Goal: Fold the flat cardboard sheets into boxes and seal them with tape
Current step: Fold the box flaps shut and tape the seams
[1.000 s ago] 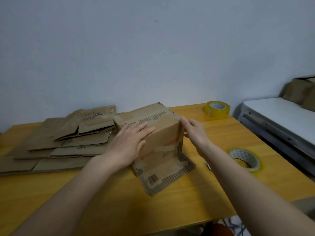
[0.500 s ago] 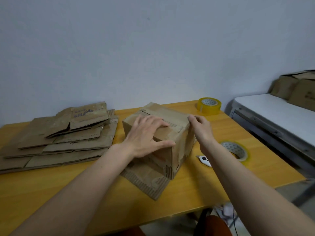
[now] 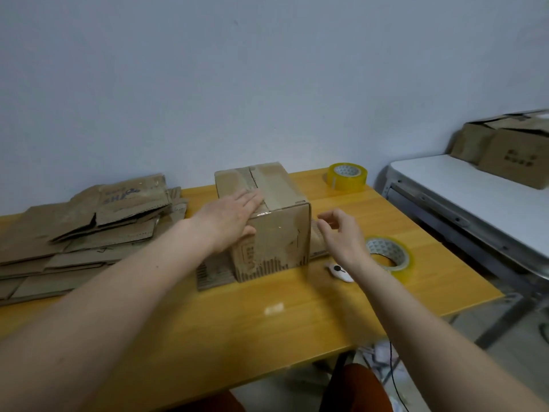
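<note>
A yellow wooden surface [image 3: 237,337] fills the lower half of the frame, set against a pale wall, and at the right edge stands a white bed [image 3: 463,185] with two brown boxes [image 3: 505,150] on it in the upper right corner. On the left part of the surface lies a loose pile of flat cardboard sheets [image 3: 89,227], one with blue writing on top. Near the middle stands the folded box [image 3: 267,218], upright on the surface, its top flaps closed under a strip of tape, with lower flaps spread out flat at its base on the left and right. The left hand [image 3: 231,218] lies flat on the box's top near edge, fingers straight, thumb down the front face. The right hand [image 3: 341,236] hovers just right of the box, fingers loosely curled, holding nothing. Below that hand a roll of yellowish tape [image 3: 389,257] lies flat; a second tape roll [image 3: 347,176] sits further back near the wall. A small white cutter [image 3: 338,272] lies beside the right wrist
</note>
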`<control>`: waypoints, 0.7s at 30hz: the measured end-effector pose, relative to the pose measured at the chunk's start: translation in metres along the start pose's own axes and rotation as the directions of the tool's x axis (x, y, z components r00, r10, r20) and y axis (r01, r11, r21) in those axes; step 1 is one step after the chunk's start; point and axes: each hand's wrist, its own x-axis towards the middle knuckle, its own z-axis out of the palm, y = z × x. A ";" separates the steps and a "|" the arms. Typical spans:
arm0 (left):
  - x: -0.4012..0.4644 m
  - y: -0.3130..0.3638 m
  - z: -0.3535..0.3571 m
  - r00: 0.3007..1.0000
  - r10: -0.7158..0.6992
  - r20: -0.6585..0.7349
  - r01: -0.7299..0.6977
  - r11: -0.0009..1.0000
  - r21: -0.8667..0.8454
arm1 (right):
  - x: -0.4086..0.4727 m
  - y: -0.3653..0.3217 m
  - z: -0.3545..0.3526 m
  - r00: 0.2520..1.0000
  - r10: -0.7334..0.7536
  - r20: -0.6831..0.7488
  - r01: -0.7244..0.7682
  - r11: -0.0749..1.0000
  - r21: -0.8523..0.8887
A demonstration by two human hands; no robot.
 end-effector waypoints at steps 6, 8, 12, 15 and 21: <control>0.006 0.048 0.020 0.964 -0.143 -0.224 0.168 0.981 0.097 | -0.001 0.053 -0.038 0.987 0.154 0.049 -0.105 0.844 -0.527; 0.010 0.064 0.033 0.947 -0.156 -0.281 0.176 0.983 0.047 | -0.006 0.065 -0.049 0.973 0.208 0.101 -0.090 0.741 -0.665; 0.013 0.067 0.055 0.924 -0.196 -0.327 0.229 0.971 0.067 | -0.016 0.075 -0.058 0.921 0.331 0.206 0.004 0.521 -0.854; 0.013 0.061 0.050 0.902 -0.220 -0.371 0.174 0.973 -0.153 | -0.021 0.074 -0.065 0.933 0.284 0.222 -0.030 0.675 -0.738; -0.004 0.091 0.031 0.811 -0.310 -0.496 -0.184 0.670 -0.719 | -0.028 0.023 -0.066 0.971 -0.029 0.235 0.110 0.935 -0.336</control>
